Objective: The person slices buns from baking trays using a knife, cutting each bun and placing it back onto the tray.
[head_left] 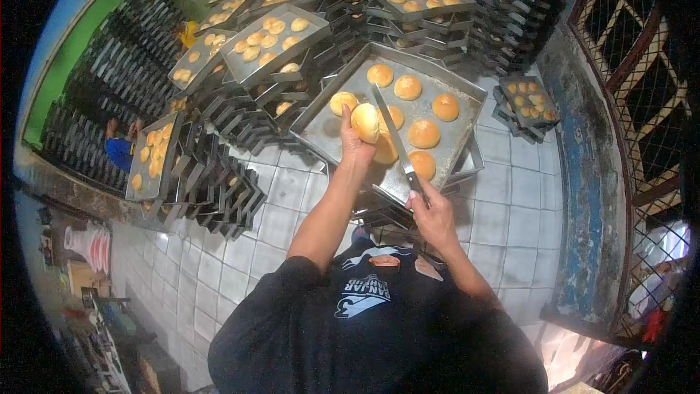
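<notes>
My left hand (pixel 356 147) holds up a round bun (pixel 365 122) over a metal tray (pixel 456 142). In my right hand (pixel 433 215) is a knife (pixel 394 131) with a dark handle; its long blade points up and away, passing just right of the held bun. Whether the blade touches that bun cannot be made out. Several golden-brown buns (pixel 424 133) lie spaced out on the tray, one of them (pixel 385 149) partly behind my left hand.
Stacked trays of buns (pixel 277 38) stand at the back left, with another stack (pixel 153 157) further left. A smaller stack (pixel 530 98) is on the tiled floor by the right wall. A person in blue (pixel 119 152) is partly visible at far left.
</notes>
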A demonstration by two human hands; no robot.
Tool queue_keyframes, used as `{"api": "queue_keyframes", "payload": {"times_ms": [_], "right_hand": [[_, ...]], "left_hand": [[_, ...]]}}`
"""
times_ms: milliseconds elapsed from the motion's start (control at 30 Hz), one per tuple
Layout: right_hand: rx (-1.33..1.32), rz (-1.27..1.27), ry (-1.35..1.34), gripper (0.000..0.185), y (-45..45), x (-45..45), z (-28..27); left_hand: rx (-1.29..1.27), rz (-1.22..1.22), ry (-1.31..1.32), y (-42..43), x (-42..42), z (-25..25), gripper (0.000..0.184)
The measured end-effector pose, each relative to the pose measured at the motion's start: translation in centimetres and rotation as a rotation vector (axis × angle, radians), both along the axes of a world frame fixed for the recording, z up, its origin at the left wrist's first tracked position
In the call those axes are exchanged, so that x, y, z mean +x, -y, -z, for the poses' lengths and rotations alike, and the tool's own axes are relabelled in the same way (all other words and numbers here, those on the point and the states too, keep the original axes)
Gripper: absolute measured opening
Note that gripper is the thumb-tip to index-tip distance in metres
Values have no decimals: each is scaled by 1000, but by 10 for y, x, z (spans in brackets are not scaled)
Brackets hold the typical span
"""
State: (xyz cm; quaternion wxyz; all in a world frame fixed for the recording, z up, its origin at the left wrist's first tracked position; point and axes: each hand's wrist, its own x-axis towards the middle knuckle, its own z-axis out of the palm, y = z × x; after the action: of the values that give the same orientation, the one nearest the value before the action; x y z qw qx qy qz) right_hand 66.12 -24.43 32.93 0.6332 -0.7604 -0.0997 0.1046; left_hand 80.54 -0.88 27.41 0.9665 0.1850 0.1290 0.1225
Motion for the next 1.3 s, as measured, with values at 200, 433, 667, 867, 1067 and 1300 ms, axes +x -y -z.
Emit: {"api": "queue_keyframes", "payload": {"times_ms": [200, 433, 667, 867, 1067, 1300], "right_hand": [[-88, 26, -9, 47, 2, -17, -12], [-70, 93, 4, 45, -3, -32, -14], [-114, 100, 44, 42, -20, -42, -14], [-81, 90, -58, 40, -29, -50, -23], [-123, 90, 125, 42, -41, -50, -12], [-173, 74, 82, 43, -53, -29, -30]], "left_hand": [[-29, 34, -29, 6, -1, -12, 46], [-21, 82, -31, 5, -7, -11, 41], [-133, 101, 42, -8, -12, -14, 39], [-127, 97, 40, -24, -13, -13, 38], [-102, 69, 12, -32, -19, -22, 37], [-90, 246, 84, -28, -31, -19, 30]]}}
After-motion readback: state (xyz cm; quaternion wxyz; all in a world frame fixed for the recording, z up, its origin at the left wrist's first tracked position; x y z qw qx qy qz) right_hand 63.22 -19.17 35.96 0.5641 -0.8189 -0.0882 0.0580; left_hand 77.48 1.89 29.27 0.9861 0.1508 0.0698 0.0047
